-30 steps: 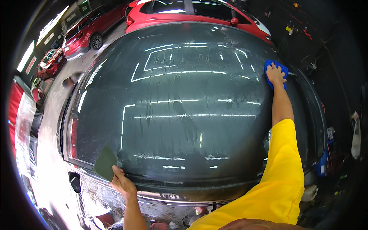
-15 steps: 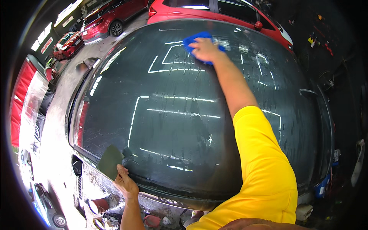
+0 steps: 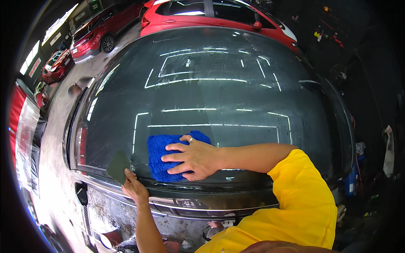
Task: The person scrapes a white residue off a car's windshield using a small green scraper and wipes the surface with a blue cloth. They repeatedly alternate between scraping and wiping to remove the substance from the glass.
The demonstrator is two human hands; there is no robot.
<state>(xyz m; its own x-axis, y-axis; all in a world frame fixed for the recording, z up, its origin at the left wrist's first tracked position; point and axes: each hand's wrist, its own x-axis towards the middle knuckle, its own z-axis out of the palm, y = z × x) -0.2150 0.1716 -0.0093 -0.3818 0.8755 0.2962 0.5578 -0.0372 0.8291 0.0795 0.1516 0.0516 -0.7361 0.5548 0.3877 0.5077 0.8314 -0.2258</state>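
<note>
A dark car roof (image 3: pixel 126 105), glossy with streaks and light reflections, fills the middle. My right hand (image 3: pixel 195 158), a ring on one finger, grips a blue microfiber cloth (image 3: pixel 159 162) from above with fingers spread over it. The cloth lies against the near part of the roof, left of centre. At the roof's near left edge my left hand (image 3: pixel 135 185) is closed on the lower corner of a thin, dark green flat sheet (image 3: pixel 118 166). Thumb and fingers pinch it, and it stands up beside the cloth. Part of the cloth hides under my right hand.
Beyond the roof stands a red car (image 3: pixel 177 19), with a dark red car (image 3: pixel 95 36) farther left. A side mirror (image 3: pixel 81 193) juts out at the near left. Below the roof edge a bucket (image 3: pixel 110 239) sits on the floor. Tools hang on the dark right wall.
My right hand has come from the far part of the roof to the near part, bringing the blue cloth with it. My left hand keeps hold of the green sheet.
</note>
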